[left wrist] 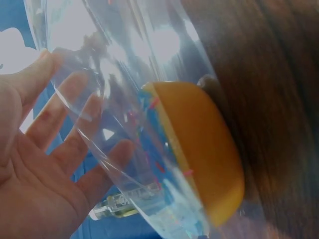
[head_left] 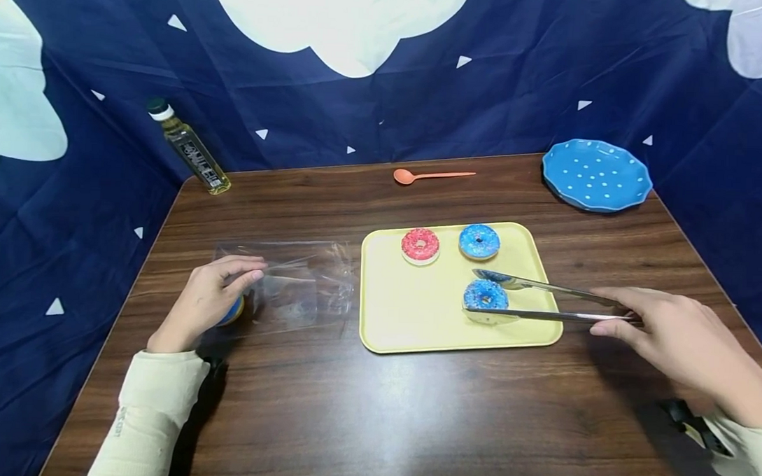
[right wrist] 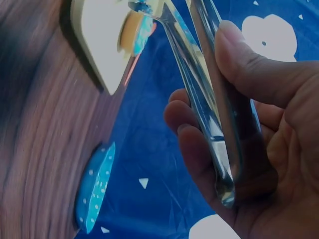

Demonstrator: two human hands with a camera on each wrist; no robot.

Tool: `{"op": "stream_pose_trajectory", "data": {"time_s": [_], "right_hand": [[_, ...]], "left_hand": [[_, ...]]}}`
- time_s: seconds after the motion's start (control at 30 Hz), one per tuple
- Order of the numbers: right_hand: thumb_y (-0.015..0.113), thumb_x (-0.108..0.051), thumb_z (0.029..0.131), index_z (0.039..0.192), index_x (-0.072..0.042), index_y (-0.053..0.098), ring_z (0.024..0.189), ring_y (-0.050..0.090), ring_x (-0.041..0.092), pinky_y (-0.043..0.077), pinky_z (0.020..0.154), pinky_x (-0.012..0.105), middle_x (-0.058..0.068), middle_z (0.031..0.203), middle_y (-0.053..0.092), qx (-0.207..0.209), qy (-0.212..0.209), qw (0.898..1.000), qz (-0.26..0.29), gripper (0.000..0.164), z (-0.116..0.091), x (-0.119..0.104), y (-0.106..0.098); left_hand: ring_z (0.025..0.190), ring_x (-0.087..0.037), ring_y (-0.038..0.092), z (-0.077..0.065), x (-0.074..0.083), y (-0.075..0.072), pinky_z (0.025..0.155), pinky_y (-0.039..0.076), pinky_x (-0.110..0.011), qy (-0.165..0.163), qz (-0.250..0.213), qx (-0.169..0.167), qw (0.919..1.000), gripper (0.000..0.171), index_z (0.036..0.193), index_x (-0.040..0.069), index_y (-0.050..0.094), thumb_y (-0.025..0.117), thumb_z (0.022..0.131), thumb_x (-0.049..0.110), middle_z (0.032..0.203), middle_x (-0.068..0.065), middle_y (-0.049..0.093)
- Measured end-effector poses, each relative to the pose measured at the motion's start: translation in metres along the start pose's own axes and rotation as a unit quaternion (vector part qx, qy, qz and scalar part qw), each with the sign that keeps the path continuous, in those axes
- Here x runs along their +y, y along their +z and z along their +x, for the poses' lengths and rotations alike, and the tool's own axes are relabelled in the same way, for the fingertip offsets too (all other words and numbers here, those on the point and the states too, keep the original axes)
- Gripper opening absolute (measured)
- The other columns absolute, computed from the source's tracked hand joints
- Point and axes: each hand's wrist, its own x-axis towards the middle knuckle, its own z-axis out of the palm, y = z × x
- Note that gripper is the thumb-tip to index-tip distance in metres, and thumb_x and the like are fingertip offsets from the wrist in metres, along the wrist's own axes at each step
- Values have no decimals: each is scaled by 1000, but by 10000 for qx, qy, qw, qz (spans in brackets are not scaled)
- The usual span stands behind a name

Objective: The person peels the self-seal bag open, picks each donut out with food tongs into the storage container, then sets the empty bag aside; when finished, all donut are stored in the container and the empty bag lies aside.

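My left hand [head_left: 212, 295] pinches the edge of a clear plastic bag [head_left: 303, 291] that lies on the table. Inside the bag, in the left wrist view, is a toy donut [left wrist: 199, 149] with an orange-yellow base and blue icing. My right hand [head_left: 673, 339] holds metal tongs [head_left: 561, 316] around their handles, thumb on one arm and fingers on the other. Their tips reach either side of a blue donut [head_left: 486, 295] at the right of a yellow tray [head_left: 409, 323]. Behind it on the tray are another blue donut [head_left: 479, 241] and a red donut [head_left: 421, 245].
An orange spoon [head_left: 433, 176] lies at the back of the wooden table [head_left: 349, 419]. At the back right sits a blue dotted plate [head_left: 594, 175], and a bottle [head_left: 195, 154] of yellow liquid is at the back left. Dark blue cloth [head_left: 487, 94] borders the table.
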Motion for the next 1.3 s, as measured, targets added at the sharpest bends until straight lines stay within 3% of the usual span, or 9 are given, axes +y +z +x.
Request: {"op": "stream_pose_trajectory", "data": {"time_s": [0.17, 0.63, 0.93, 1.2, 1.3], "right_hand": [[86, -32, 77, 117, -10, 71, 64, 53, 10, 47, 53, 49, 3, 90, 73, 3, -30, 9999, -142, 47, -2, 8, -3], [87, -36, 76, 120, -11, 68, 70, 69, 23, 49, 54, 54, 3, 88, 74, -204, 194, 9994, -220, 54, -6, 10, -8], [86, -37, 77, 124, -12, 66, 79, 72, 32, 50, 63, 59, 11, 98, 74, -226, 317, 9989, -276, 57, -7, 6, -16], [86, -41, 73, 119, -10, 69, 71, 70, 26, 50, 55, 53, 7, 91, 74, 76, -21, 9990, -431, 58, -1, 1, -27], [86, -39, 74, 120, -11, 69, 77, 70, 28, 52, 61, 55, 10, 97, 74, 115, -193, 9993, -296, 56, 8, -6, -27]], "left_hand": [[119, -34, 60, 1, -1, 1, 97, 47, -57, 26, 13, 13, 10000, 28, 118, 8, 75, 62, 102, 28, 125, -12, 68], [120, -35, 59, 1, -1, 1, 97, 47, -57, -2, -10, 19, 10000, 29, 119, 8, 75, 61, 102, 28, 126, -12, 67], [120, -35, 59, -1, -3, 2, 97, 47, -57, 26, 20, 42, 10000, 28, 118, 7, 75, 61, 102, 26, 126, -13, 68], [119, -34, 60, 0, -4, 2, 97, 48, -57, 64, 18, 46, 10000, 29, 118, 7, 75, 61, 103, 27, 126, -12, 67], [119, -34, 61, 0, -3, 2, 96, 48, -57, 65, 22, 60, 10000, 28, 118, 7, 75, 62, 102, 27, 125, -12, 68]]}}
